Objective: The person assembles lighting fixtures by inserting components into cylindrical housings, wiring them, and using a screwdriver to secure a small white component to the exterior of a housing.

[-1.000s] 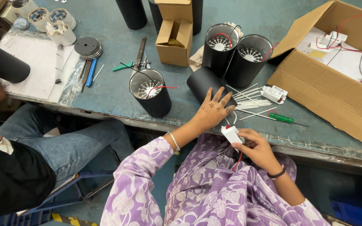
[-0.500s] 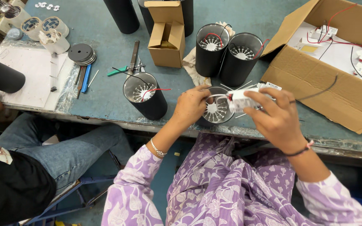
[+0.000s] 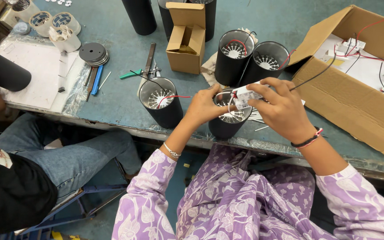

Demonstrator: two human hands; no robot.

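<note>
A: What do the hands hold?
B: The left hand [image 3: 207, 106] is closed around a black can [image 3: 227, 122] at the table [image 3: 112, 106] edge. The right hand [image 3: 283, 109] pinches a white box [image 3: 246, 95] over its mouth.
A: And nearby?
B: Another can [image 3: 162, 102] is left, a carton [image 3: 356, 93] is right.

Purple white-floral sleeves; silver bracelet on left wrist [image 3: 172, 151], black band on right wrist [image 3: 308, 141].
</note>
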